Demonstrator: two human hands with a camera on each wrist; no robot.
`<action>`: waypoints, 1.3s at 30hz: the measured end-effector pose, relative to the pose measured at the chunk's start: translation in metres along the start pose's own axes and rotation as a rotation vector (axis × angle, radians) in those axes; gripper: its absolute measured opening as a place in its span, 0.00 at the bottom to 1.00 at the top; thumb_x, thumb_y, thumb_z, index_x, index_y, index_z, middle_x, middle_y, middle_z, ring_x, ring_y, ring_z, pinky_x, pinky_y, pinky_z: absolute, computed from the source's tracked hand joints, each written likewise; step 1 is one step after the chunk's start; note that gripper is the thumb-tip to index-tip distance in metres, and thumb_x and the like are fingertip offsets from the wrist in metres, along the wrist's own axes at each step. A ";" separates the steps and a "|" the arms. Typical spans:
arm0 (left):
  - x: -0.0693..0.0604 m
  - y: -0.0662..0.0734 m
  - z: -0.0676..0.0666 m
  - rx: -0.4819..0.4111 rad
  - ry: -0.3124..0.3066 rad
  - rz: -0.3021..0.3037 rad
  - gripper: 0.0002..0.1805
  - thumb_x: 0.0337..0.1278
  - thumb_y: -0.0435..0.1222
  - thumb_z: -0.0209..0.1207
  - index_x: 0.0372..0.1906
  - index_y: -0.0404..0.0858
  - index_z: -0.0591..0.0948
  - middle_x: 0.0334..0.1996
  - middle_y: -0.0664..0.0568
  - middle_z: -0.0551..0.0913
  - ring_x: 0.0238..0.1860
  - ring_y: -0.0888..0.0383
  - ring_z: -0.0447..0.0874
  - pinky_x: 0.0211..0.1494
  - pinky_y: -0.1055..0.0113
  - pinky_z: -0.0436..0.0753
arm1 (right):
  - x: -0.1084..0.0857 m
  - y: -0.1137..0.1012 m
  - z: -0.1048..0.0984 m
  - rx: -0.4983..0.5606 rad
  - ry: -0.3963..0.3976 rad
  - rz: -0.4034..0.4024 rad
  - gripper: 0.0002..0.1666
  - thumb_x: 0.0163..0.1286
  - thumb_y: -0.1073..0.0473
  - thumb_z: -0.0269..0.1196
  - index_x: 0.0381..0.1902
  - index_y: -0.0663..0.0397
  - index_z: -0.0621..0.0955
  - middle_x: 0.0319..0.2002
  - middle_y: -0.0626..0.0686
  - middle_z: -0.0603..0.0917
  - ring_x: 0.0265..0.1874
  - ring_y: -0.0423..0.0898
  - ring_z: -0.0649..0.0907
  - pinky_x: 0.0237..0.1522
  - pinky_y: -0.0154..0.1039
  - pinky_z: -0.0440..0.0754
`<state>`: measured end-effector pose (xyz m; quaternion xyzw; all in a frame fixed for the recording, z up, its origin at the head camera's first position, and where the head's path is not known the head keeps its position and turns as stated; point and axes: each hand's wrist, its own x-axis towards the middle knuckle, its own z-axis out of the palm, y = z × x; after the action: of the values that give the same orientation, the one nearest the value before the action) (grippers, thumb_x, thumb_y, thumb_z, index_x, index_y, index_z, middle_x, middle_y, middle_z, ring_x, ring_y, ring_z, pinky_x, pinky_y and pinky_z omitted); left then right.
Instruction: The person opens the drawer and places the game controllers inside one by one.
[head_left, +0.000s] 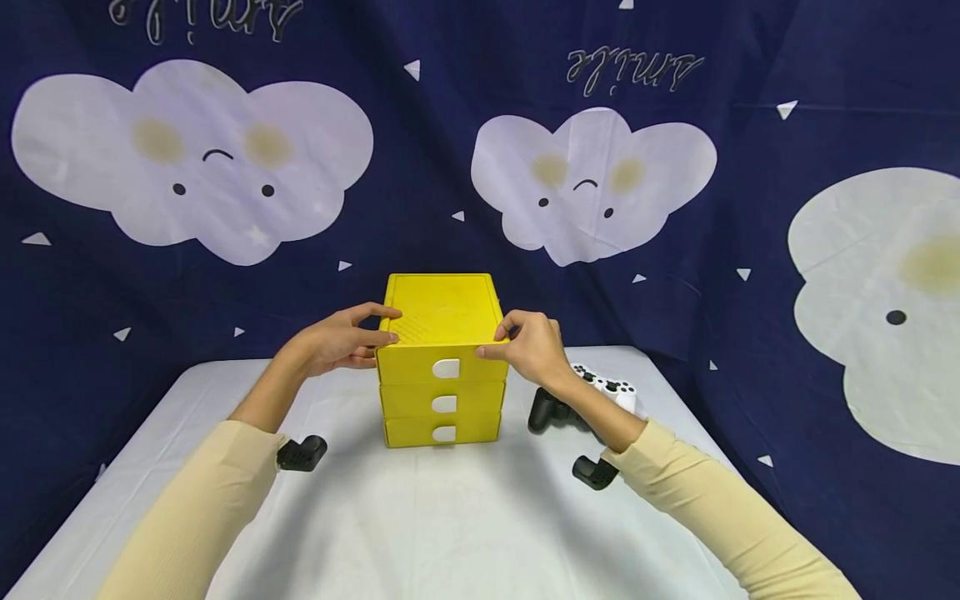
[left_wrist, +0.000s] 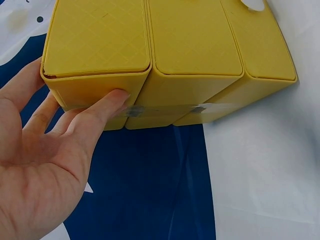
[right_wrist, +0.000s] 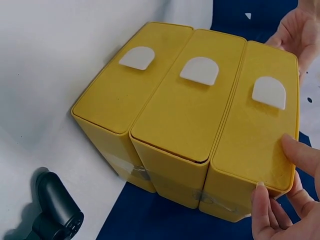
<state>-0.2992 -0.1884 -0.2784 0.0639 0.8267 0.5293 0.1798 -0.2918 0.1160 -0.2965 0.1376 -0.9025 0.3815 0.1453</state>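
Note:
A yellow three-drawer storage box (head_left: 440, 400) stands on the white table, each drawer front bearing a white rounded tab (head_left: 446, 369). At its left, my left hand (head_left: 341, 337) rests fairly straight fingers on the top edge and side. The left wrist view shows one fingertip (left_wrist: 117, 97) pressed against the side wall of the top section. My right hand (head_left: 536, 343) pinches the upper right front corner. In the right wrist view its thumb (right_wrist: 300, 152) lies on the top drawer's front, with other fingers around the side and top. All drawers look closed.
To the right of the box lie a white game controller (head_left: 615, 390) and a black one (head_left: 551, 410), partly behind my right forearm. Black wrist devices (head_left: 302, 454) show beside both sleeves. A dark blue curtain (head_left: 420, 167) with cloud prints hangs behind the table (head_left: 450, 525).

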 end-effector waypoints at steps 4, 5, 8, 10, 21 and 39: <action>0.000 -0.001 0.000 -0.003 -0.003 0.000 0.36 0.71 0.44 0.62 0.78 0.50 0.62 0.62 0.42 0.76 0.43 0.57 0.82 0.61 0.59 0.84 | 0.000 0.000 -0.001 -0.002 -0.007 0.008 0.20 0.48 0.51 0.83 0.26 0.51 0.81 0.22 0.50 0.81 0.21 0.46 0.77 0.23 0.37 0.75; 0.000 -0.001 0.000 -0.003 -0.004 0.002 0.36 0.70 0.44 0.62 0.78 0.50 0.62 0.62 0.42 0.76 0.43 0.57 0.83 0.61 0.59 0.84 | 0.000 0.000 -0.001 -0.003 -0.010 0.007 0.20 0.48 0.51 0.83 0.26 0.51 0.81 0.22 0.50 0.80 0.21 0.46 0.77 0.22 0.37 0.75; 0.000 -0.001 0.000 -0.003 -0.003 0.005 0.36 0.70 0.44 0.62 0.78 0.50 0.62 0.62 0.42 0.76 0.43 0.57 0.83 0.61 0.59 0.84 | -0.001 -0.001 -0.001 -0.007 -0.017 0.006 0.20 0.49 0.51 0.83 0.26 0.51 0.81 0.22 0.51 0.80 0.20 0.47 0.77 0.22 0.37 0.75; 0.000 -0.001 -0.001 -0.002 -0.003 0.006 0.35 0.70 0.44 0.62 0.78 0.50 0.63 0.63 0.42 0.75 0.43 0.57 0.83 0.62 0.59 0.84 | -0.001 -0.002 -0.002 -0.012 -0.020 0.004 0.20 0.49 0.51 0.83 0.27 0.51 0.81 0.22 0.51 0.80 0.20 0.47 0.77 0.22 0.37 0.75; 0.001 -0.001 -0.002 -0.007 -0.001 0.002 0.35 0.70 0.43 0.62 0.78 0.50 0.63 0.65 0.41 0.74 0.46 0.56 0.84 0.62 0.58 0.84 | -0.004 -0.006 -0.005 -0.010 -0.059 -0.009 0.18 0.54 0.56 0.80 0.30 0.54 0.80 0.24 0.52 0.81 0.23 0.47 0.78 0.24 0.36 0.76; 0.000 0.000 -0.002 -0.010 -0.001 0.001 0.36 0.70 0.44 0.62 0.78 0.51 0.63 0.62 0.42 0.76 0.44 0.56 0.84 0.60 0.59 0.85 | -0.005 -0.010 -0.018 -0.019 -0.180 0.030 0.16 0.58 0.54 0.78 0.39 0.51 0.82 0.32 0.55 0.87 0.28 0.48 0.81 0.29 0.37 0.78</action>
<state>-0.2996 -0.1899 -0.2781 0.0637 0.8239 0.5334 0.1804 -0.2806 0.1229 -0.2800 0.1562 -0.9175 0.3610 0.0590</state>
